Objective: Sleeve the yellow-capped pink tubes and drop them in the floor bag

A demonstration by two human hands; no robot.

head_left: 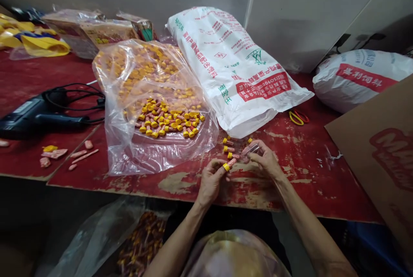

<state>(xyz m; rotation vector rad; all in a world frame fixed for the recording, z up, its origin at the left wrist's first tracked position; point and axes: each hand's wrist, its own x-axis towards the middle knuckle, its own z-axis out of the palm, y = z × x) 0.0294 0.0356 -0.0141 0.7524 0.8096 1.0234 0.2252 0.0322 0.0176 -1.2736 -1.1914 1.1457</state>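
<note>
Between the fingers of my left hand (pixel 210 181) is a small pink tube with a yellow cap (pixel 230 164), its cap end toward my thumb. My right hand (pixel 268 161) pinches a short clear plastic tube (pixel 252 150), close to the far end of the yellow-capped one. Whether the two touch, I cannot tell. Just beyond my hands a few more yellow-capped tubes (pixel 229 149) lie on the red table (pixel 187 182). Left of them, a clear plastic bag (pixel 129 150) lies with its mouth toward me, many loose yellow-capped tubes (pixel 167 118) in and around its opening.
A large white woven sack (pixel 219 53) lies behind my hands, another sack (pixel 358 79) at the right. Scissors (pixel 298 117), a cardboard box (pixel 377 148), a heat gun (pixel 41 111) and pink scraps (pixel 54 153) are around. Below the table edge sits an open bag of capped tubes (pixel 142 238).
</note>
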